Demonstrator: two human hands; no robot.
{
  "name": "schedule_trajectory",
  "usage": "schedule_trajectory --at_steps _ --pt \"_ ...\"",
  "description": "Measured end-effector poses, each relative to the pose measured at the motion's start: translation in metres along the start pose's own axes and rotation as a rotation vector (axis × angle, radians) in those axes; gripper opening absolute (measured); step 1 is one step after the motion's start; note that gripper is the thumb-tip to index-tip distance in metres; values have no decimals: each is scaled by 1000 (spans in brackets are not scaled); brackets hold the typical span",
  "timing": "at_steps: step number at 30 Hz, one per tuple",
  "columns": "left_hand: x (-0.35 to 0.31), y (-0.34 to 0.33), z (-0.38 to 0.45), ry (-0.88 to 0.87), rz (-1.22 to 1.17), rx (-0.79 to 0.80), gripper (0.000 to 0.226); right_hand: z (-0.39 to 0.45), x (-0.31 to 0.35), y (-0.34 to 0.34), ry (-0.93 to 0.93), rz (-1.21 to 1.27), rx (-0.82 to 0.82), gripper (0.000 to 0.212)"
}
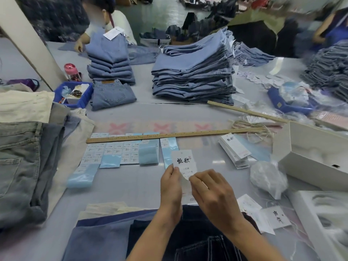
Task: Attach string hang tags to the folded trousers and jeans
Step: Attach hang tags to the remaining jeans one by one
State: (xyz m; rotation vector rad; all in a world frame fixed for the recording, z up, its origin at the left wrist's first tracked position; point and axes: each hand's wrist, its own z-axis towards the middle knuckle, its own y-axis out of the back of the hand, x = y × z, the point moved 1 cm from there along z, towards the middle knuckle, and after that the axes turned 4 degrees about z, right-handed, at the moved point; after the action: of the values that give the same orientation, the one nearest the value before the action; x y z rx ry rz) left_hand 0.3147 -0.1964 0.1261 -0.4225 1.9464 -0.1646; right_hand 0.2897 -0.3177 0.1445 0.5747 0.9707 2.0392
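Observation:
A white hang tag (pixel 184 161) with black brush lettering stands upright above the table, pinched at its lower edge by both hands. My left hand (pixel 171 187) holds its bottom left corner; my right hand (pixel 212 193) pinches its bottom right edge. Under my forearms lie folded dark navy jeans (pixel 197 240) with white stitching, overlapping lighter blue trousers (pixel 99 240). More tags (pixel 234 147) sit in a stack to the right, and loose tags (pixel 278 219) lie at the near right. A bundle of pale string (pixel 248 126) rests by the ruler's right end.
A long wooden ruler (pixel 169 135) lies across size stickers and blue backing strips (pixel 120 153). Grey jeans (pixel 20 162) are piled left, stacks of light blue jeans (pixel 194 72) behind. White boxes (pixel 310 157) and a plastic bag (pixel 267 178) crowd the right. A person (pixel 105 25) works across the table.

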Motion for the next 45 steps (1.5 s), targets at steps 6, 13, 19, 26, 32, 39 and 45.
schedule_trajectory --at_steps 6,13,19,26,32,39,45 --pt "3 -4 -1 3 -65 -3 27 -9 7 -2 9 -43 64 8" --pt "-1 5 4 -35 38 -35 20 -20 16 -5 -86 167 133 17" --pt "6 0 -5 -76 62 159 40 -22 -2 3 -1167 1003 13 23" --pt "41 -8 -18 -7 101 395 43 -52 -2 18 -1277 1191 -146 8" --pt "66 -22 -18 41 211 281 43 -98 -5 47 -1035 833 102 13" --pt "80 -49 -25 66 280 256 13 -249 -131 70 -1808 210 -860 17" --pt "78 -68 -37 -9 377 377 14 -326 -141 40 -1916 -65 -498 23"
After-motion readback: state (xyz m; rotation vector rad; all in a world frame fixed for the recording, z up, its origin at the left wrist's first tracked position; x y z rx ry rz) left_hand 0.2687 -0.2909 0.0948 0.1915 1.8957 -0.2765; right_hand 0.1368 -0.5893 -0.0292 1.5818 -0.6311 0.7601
